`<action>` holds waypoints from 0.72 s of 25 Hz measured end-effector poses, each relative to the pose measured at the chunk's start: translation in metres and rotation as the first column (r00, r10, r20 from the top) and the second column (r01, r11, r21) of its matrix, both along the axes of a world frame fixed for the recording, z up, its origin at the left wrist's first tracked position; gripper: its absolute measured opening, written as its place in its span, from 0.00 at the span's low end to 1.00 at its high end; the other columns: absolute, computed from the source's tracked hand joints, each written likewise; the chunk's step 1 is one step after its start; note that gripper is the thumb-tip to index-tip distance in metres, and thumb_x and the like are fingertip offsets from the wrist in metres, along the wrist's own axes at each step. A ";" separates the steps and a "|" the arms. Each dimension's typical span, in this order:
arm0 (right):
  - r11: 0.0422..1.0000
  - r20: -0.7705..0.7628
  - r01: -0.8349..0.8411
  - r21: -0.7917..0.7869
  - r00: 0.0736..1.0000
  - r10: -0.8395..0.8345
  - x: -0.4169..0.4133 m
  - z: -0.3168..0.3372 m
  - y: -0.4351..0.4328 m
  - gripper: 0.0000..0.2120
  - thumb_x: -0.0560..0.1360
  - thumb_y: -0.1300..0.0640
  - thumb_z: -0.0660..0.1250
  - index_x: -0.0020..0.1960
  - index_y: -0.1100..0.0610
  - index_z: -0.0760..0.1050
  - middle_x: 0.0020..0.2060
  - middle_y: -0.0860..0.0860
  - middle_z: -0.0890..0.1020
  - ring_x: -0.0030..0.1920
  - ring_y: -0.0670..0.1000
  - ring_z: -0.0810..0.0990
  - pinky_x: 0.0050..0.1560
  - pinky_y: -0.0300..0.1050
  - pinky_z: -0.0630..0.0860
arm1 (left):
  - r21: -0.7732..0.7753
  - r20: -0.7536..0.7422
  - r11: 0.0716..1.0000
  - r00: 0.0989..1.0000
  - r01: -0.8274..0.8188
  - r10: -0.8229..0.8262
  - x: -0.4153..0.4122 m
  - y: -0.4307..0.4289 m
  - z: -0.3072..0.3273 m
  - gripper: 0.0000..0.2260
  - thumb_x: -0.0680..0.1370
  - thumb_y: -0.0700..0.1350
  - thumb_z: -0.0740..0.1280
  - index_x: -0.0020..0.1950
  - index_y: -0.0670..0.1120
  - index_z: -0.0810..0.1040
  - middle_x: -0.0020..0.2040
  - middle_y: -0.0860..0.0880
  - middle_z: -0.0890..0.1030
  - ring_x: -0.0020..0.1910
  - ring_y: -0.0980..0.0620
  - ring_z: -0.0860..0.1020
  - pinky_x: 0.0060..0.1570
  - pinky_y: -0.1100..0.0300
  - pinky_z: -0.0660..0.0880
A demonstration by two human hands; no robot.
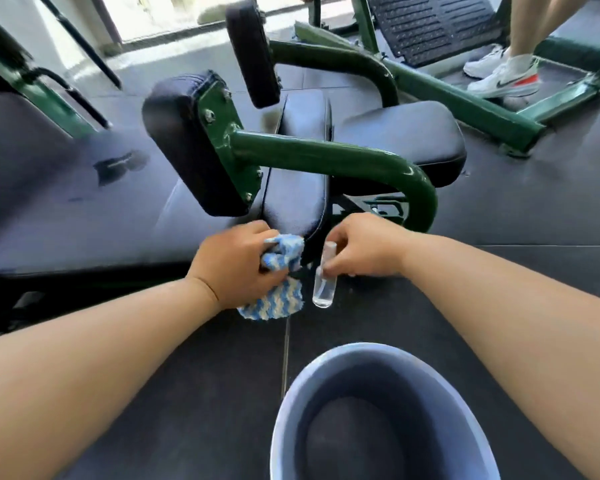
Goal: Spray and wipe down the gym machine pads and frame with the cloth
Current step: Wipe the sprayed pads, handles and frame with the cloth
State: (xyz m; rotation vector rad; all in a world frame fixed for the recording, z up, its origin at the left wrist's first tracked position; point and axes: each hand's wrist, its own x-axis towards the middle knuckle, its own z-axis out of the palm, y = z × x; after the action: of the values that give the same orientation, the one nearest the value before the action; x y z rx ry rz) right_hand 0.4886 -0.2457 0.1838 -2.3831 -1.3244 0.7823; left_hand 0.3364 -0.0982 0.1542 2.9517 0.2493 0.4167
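The left hand (232, 268) is curled tight round a blue and white stripy knitted cloth (274, 303). Part of the cloth is bunched up in the fingers. The rest hangs down below the hand. The bunched part sits right against the near end of a long black soft pad (295, 202), which runs away from the hand.

Just beside the cloth, on its right, the right hand (364, 247) holds a small see-through plastic spray bottle (324, 289). The fingers wrap round the top half of the bottle. The bottom half sticks out below the hand and has a little clear water in it. The bottle stands almost straight up. It is close to the cloth but not touching it. I cannot tell which way its spray hole points.

Above both hands, a thick shiny green metal tube (326, 157) bends over the long pad. At the far left end of the tube there is a fat black pad with a green metal plate (184, 143). Past the right hand there is a flat black seat pad (402, 136). Farther away, another black pad (252, 50) stands up high.

Below the hands, close to the person, sits a round blue-grey plastic bucket (361, 368) on the dark rubber floor (187, 358).

Far off, past the right hand, another person's white shoes (503, 74) stand by a green frame.
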 end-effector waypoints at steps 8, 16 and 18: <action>0.974 -0.115 -0.002 0.225 0.993 0.029 -0.098 0.005 0.113 0.11 0.78 0.49 0.64 0.50 0.56 0.67 0.41 0.52 0.77 0.39 0.50 0.76 0.41 0.46 0.73 | -0.239 0.079 0.817 0.828 -0.525 0.555 -0.083 0.128 0.009 0.12 0.76 0.50 0.64 0.56 0.45 0.77 0.54 0.43 0.75 0.53 0.41 0.75 0.51 0.52 0.70; 0.897 -0.615 0.377 0.230 0.771 -0.166 -0.157 -0.007 0.197 0.11 0.81 0.46 0.58 0.58 0.49 0.73 0.37 0.52 0.76 0.38 0.50 0.75 0.36 0.43 0.72 | -0.307 -0.139 0.830 0.885 -0.465 0.445 -0.094 0.223 0.002 0.15 0.75 0.39 0.61 0.59 0.48 0.79 0.66 0.48 0.73 0.62 0.46 0.72 0.54 0.61 0.66; 0.878 -0.677 0.444 0.180 0.704 -0.217 -0.162 -0.008 0.215 0.12 0.81 0.43 0.56 0.60 0.45 0.73 0.37 0.52 0.76 0.35 0.49 0.73 0.34 0.41 0.69 | -0.290 -0.181 0.855 0.902 -0.430 0.392 -0.095 0.245 0.003 0.18 0.75 0.38 0.61 0.63 0.49 0.76 0.70 0.50 0.71 0.66 0.48 0.70 0.59 0.61 0.66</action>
State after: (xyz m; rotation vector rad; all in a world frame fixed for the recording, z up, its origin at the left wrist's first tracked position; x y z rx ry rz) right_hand 0.3265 -0.0311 0.1760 -1.7544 -0.6374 1.0338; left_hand 0.2417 0.1472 0.1575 2.5847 0.8870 0.2205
